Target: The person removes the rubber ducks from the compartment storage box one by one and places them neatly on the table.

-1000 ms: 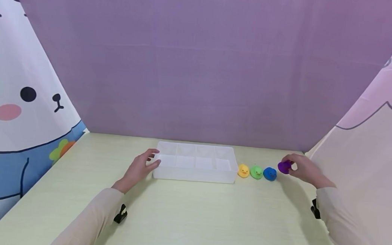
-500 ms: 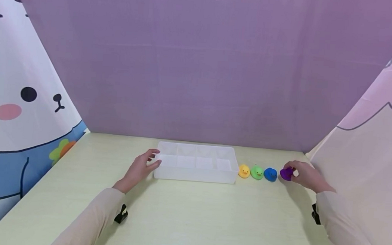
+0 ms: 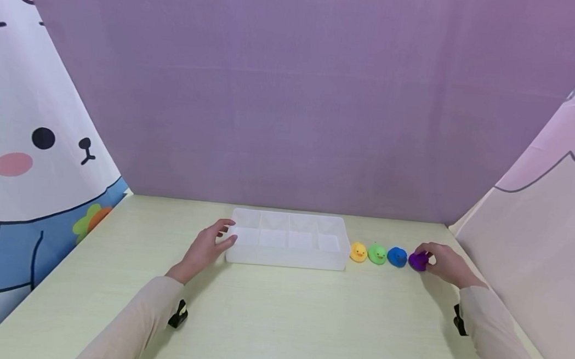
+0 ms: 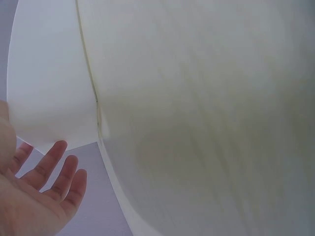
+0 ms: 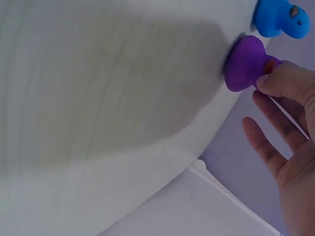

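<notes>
My right hand [image 3: 449,263] pinches a purple rubber duck [image 5: 244,64] between thumb and fingers, at the right end of a row on the table. Just left of it sits a blue rubber duck [image 3: 397,257], then a green rubber duck [image 3: 377,253] and a yellow rubber duck [image 3: 359,252]. A white divided box [image 3: 285,257] stands left of the row, its compartments bare. My left hand [image 3: 205,249] is at the box's left end, fingers loosely bent and spread. Whether its fingertips touch the box I cannot tell.
The pale wooden table [image 3: 279,316] reaches back to a purple cloth wall [image 3: 292,103]. Printed cartoon curtains [image 3: 45,186] hang along the left side and more cloth hangs on the right, close beside the right forearm.
My right hand has lowered the purple duck from above the table to a place beside the blue duck. My left hand and the box have stayed put.
</notes>
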`<state>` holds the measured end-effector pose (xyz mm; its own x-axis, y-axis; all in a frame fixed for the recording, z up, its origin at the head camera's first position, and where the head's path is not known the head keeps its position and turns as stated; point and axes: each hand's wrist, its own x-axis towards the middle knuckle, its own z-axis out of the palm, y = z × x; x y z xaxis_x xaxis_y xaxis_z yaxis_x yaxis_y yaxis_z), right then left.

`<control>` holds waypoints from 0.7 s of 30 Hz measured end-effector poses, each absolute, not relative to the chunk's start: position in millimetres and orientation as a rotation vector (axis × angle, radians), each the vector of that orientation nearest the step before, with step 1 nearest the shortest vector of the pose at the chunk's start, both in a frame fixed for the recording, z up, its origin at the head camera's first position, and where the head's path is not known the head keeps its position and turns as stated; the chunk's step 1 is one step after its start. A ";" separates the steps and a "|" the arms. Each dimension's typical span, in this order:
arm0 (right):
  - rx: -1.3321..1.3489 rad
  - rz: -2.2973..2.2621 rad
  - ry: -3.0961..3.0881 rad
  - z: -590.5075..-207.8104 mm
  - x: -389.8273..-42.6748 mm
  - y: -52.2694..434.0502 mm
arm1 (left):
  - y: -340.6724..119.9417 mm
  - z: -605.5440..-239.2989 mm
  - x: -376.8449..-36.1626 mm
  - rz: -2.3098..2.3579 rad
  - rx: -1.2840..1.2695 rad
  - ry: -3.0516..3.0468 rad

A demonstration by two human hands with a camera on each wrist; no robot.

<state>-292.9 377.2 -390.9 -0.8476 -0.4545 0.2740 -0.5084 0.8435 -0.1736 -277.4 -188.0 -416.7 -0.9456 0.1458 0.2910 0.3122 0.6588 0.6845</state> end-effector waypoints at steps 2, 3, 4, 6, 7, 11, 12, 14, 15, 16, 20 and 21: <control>0.731 0.356 -2.796 -392.7 -292.9 378.0 | -187.5 -416.2 -277.0 -1.171 -0.373 -2.668; 0.724 0.357 -2.792 -393.5 -293.0 378.3 | -187.5 -416.2 -276.8 -1.171 -0.376 -2.670; 0.718 0.358 -2.795 -394.0 -293.1 378.7 | -187.4 -416.0 -276.7 -1.173 -0.378 -2.672; 0.707 0.360 -2.796 -394.8 -293.5 379.4 | -187.5 -416.0 -276.5 -1.172 -0.383 -2.671; 0.701 0.365 -2.799 -395.1 -293.7 379.7 | -187.5 -415.8 -276.4 -1.171 -0.383 -2.669; 0.692 0.382 -2.812 -395.4 -294.8 380.1 | -187.8 -415.7 -276.5 -1.167 -0.382 -2.663; 0.689 0.388 -2.813 -395.3 -295.0 380.2 | -187.8 -415.7 -276.6 -1.166 -0.382 -2.664; 0.687 0.397 -2.816 -395.4 -295.6 380.1 | -187.6 -415.7 -276.9 -1.168 -0.376 -2.668; 0.687 0.402 -2.817 -395.6 -295.8 379.9 | -187.7 -415.7 -277.0 -1.166 -0.374 -2.672; 0.688 0.409 -2.818 -395.6 -296.0 379.9 | -187.6 -415.5 -276.9 -1.168 -0.373 -2.673; 0.689 0.420 -2.814 -396.1 -297.4 380.3 | -188.3 -415.2 -276.8 -1.164 -0.373 -2.680; 0.690 0.418 -2.811 -396.0 -297.6 380.3 | -188.5 -415.1 -276.8 -1.165 -0.373 -2.680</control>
